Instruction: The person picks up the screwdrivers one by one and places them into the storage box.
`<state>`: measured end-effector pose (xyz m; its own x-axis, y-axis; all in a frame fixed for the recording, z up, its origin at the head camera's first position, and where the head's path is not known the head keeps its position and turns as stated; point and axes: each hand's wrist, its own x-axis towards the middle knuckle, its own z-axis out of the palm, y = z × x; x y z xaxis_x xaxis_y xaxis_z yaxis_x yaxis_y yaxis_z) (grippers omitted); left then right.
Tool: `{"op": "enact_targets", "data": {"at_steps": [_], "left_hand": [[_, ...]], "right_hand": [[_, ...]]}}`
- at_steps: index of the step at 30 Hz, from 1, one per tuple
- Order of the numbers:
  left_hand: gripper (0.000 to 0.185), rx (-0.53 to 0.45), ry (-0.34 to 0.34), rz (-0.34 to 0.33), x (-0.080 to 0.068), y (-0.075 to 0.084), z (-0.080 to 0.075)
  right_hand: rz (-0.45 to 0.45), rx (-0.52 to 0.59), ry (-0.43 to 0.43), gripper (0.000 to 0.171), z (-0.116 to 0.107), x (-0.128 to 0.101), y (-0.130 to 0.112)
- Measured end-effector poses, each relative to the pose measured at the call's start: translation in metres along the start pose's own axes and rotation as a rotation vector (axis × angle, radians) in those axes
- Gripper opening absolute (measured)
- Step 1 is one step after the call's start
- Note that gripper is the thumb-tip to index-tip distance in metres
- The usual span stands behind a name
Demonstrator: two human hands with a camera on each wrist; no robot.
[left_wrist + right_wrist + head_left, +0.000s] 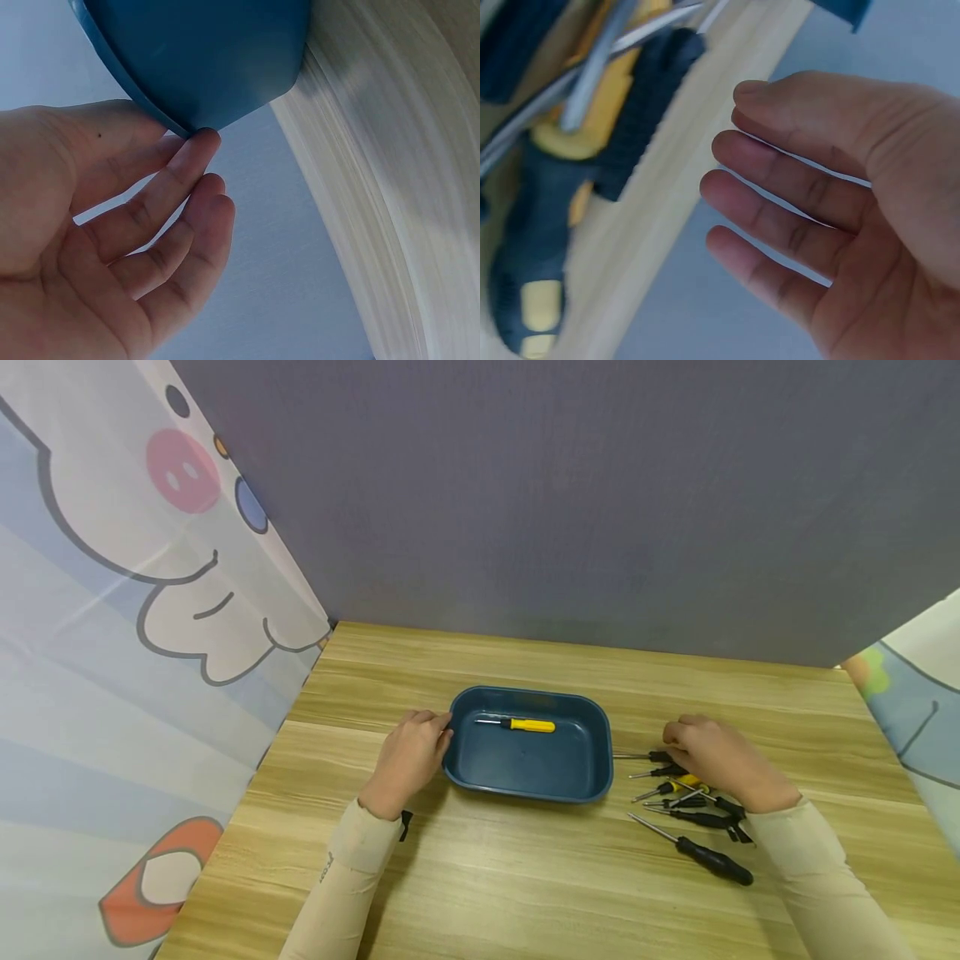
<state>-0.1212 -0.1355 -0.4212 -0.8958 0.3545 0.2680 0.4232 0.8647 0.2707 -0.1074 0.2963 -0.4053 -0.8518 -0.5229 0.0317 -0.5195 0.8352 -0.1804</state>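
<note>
My left hand (408,756) pinches the left rim of a blue rectangular tray (517,777) between thumb and fingers; the left wrist view shows the fingertips right at the rim. A small screwdriver with a yellow handle (532,726) lies inside, near the tray's far side. Over the far end of a loose group of screwdrivers, my right hand (716,758) hovers with its fingers loosely bent and nothing between them. That group has mostly black handles, plus a yellow-and-black screwdriver (684,783) partly under other shafts. Closest to me lies a large black-handled screwdriver (712,861).
The tray and tools lie on a wood-grain table (525,885). A grey panel (570,510) rises along its back edge. Cartoon-printed cloth (97,693) hangs at the left, with more printed cloth (922,727) at the right.
</note>
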Motion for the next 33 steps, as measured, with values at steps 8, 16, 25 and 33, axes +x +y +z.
{"op": "enact_targets", "data": {"at_steps": [8, 16, 25, 33], "left_hand": [[0.025, -0.005, -0.002, -0.005, 0.000, 0.000, 0.000], [0.026, -0.004, -0.006, -0.004, 0.001, 0.000, 0.000], [0.026, -0.003, -0.006, -0.005, 0.001, -0.001, 0.000], [0.025, 0.000, -0.001, 0.004, 0.000, -0.001, 0.000]], "right_hand": [[0.049, 0.041, -0.065, 0.014, 0.013, -0.001, 0.012], [0.071, 0.055, -0.099, 0.015, 0.018, 0.000, 0.017], [0.062, 0.040, -0.103, 0.015, 0.018, 0.003, 0.018], [0.071, 0.046, -0.113, 0.017, 0.018, 0.005, 0.018]]}}
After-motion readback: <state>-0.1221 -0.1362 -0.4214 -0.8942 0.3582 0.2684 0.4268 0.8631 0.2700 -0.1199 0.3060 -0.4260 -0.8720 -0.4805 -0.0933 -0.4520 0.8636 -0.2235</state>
